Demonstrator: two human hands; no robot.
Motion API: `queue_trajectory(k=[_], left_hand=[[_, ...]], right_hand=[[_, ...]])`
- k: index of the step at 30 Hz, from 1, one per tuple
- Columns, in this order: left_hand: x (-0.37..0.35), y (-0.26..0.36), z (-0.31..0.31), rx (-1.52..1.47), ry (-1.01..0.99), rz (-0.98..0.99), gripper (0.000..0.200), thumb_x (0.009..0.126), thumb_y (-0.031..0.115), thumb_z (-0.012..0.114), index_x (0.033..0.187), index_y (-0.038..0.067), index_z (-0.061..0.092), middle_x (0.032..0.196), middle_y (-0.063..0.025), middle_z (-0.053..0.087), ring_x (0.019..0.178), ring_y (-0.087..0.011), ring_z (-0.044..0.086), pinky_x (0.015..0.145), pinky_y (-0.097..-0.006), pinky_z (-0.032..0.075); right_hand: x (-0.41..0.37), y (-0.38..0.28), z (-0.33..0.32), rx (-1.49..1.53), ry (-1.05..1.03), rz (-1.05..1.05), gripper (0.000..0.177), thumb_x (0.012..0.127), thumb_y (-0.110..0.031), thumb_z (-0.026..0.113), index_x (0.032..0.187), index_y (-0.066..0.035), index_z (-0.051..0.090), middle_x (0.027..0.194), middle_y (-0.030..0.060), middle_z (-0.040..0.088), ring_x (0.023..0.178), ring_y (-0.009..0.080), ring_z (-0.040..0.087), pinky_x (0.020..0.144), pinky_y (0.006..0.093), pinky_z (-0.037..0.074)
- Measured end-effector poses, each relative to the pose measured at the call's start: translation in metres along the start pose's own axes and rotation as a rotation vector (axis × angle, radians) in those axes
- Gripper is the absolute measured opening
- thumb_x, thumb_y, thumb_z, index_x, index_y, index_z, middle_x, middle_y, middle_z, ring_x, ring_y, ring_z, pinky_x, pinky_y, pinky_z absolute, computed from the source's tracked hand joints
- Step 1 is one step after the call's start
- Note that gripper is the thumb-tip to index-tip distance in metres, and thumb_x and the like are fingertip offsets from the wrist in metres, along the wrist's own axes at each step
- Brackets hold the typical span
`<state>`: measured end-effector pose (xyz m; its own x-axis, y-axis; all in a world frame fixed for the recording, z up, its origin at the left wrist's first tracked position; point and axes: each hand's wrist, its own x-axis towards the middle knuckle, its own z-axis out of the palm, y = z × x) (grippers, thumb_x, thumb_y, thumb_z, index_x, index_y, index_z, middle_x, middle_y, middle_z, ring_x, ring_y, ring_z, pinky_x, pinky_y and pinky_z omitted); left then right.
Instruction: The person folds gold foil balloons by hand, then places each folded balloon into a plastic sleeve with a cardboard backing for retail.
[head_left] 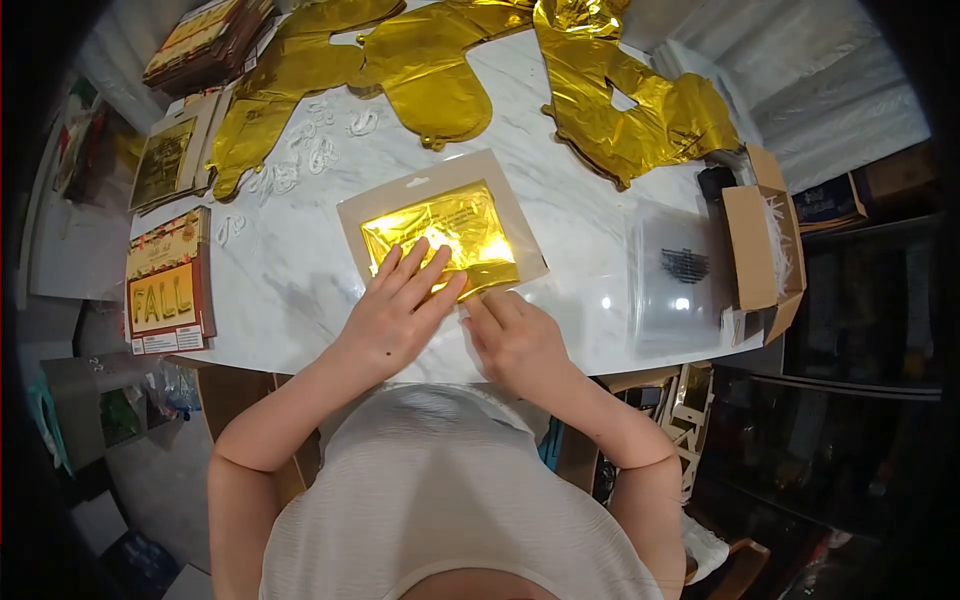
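A folded gold foil piece (440, 226) lies on a tan card (520, 222) with a hanger hole at its top edge, tilted slightly on the white marbled table (300, 310). My left hand (400, 310) rests flat on the lower left of the foil, fingers spread. At the lower edge of the card, my right hand (512, 335) has its fingers curled together near the foil's bottom edge; what they pinch, if anything, is hidden.
Large gold foil balloons (435, 95) lie along the back. White string bundles (322, 152) sit left of centre. Packs marked FALL (165, 290) and stacked cards (170, 165) stand left. Clear plastic sleeves (680, 300) and an open cardboard box (750, 250) are right.
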<state>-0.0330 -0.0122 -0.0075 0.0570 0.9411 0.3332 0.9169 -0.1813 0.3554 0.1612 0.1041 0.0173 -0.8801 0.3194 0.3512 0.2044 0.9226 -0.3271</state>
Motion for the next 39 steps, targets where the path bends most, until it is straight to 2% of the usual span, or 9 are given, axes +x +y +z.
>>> queue_trajectory(k=[8,12,15,17,24,27,29,32,39], left_hand=[[0.003,0.002,-0.004,-0.047,-0.023,0.0,0.053,0.098,0.025,0.072,0.146,0.006,0.063,0.16,-0.0233,0.05,0.148,-0.0467,0.046,0.123,-0.0616,0.036],[0.008,0.003,-0.012,-0.105,-0.031,-0.024,0.058,0.098,0.033,0.074,0.15,0.011,0.061,0.163,-0.0222,0.047,0.149,-0.046,0.045,0.122,-0.0592,0.038],[0.012,0.008,-0.016,-0.256,-0.019,-0.139,0.061,0.099,0.034,0.073,0.155,0.016,0.057,0.169,-0.0205,0.04,0.154,-0.0458,0.038,0.124,-0.0607,0.033],[0.012,0.01,-0.022,0.065,-0.149,-0.081,0.062,0.101,0.037,0.069,0.159,0.022,0.053,0.173,-0.019,0.033,0.158,-0.0459,0.031,0.127,-0.0649,0.022],[0.008,0.011,-0.024,0.121,-0.198,-0.072,0.065,0.103,0.047,0.063,0.161,0.023,0.051,0.175,-0.0178,0.031,0.16,-0.0471,0.026,0.128,-0.0682,0.013],[0.008,0.011,-0.025,0.064,-0.219,-0.067,0.071,0.103,0.047,0.062,0.164,0.014,0.046,0.174,-0.022,0.029,0.16,-0.0498,0.025,0.128,-0.0672,0.013],[0.006,0.009,-0.02,0.001,-0.171,-0.134,0.08,0.103,0.048,0.061,0.164,0.002,0.039,0.173,-0.0278,0.027,0.16,-0.0506,0.023,0.129,-0.0661,0.012],[0.003,0.007,-0.017,0.055,-0.174,-0.136,0.087,0.105,0.05,0.056,0.164,-0.007,0.031,0.174,-0.0321,0.022,0.163,-0.0499,0.015,0.13,-0.064,0.008],[0.006,0.005,-0.024,0.074,-0.213,-0.103,0.089,0.105,0.053,0.056,0.164,-0.008,0.031,0.174,-0.0322,0.022,0.163,-0.0505,0.015,0.13,-0.065,0.009]], right_hand=[[-0.007,0.02,-0.02,0.075,0.049,0.006,0.039,0.082,-0.006,0.083,0.119,-0.006,0.073,0.097,0.0093,0.066,0.082,0.0281,0.068,0.067,0.0374,0.056],[0.014,0.038,-0.024,-0.009,0.148,-0.14,0.043,0.079,-0.01,0.083,0.12,-0.008,0.074,0.101,0.0064,0.065,0.094,0.0275,0.066,0.081,0.0399,0.055],[0.02,0.049,-0.025,-0.088,0.051,-0.319,0.041,0.08,-0.014,0.078,0.121,-0.009,0.074,0.106,0.0057,0.066,0.099,0.0254,0.065,0.088,0.0399,0.054],[0.019,0.054,-0.021,-0.117,0.007,-0.401,0.04,0.082,-0.016,0.075,0.121,-0.009,0.074,0.109,0.0047,0.068,0.099,0.0236,0.066,0.089,0.0385,0.054],[0.025,0.059,-0.034,0.076,-0.143,-0.365,0.037,0.085,-0.011,0.075,0.121,-0.005,0.074,0.106,0.0035,0.069,0.097,0.0235,0.067,0.089,0.0388,0.055],[0.035,0.047,-0.032,0.161,-0.281,-0.083,0.046,0.092,-0.014,0.071,0.136,-0.002,0.068,0.127,0.0111,0.069,0.118,0.0303,0.067,0.103,0.0441,0.053],[0.06,0.028,-0.028,0.086,0.053,-0.043,0.062,0.099,-0.022,0.067,0.156,-0.003,0.053,0.156,0.0186,0.055,0.146,0.0361,0.052,0.122,0.0498,0.039],[0.066,0.041,-0.006,-0.011,-0.048,-0.081,0.073,0.103,-0.031,0.062,0.166,-0.002,0.037,0.173,0.0206,0.033,0.161,0.0372,0.03,0.131,0.0517,0.022],[0.058,0.065,0.013,0.002,-0.154,-0.075,0.07,0.108,-0.033,0.056,0.167,-0.002,0.034,0.175,0.0195,0.031,0.163,0.0377,0.027,0.131,0.0509,0.023]])
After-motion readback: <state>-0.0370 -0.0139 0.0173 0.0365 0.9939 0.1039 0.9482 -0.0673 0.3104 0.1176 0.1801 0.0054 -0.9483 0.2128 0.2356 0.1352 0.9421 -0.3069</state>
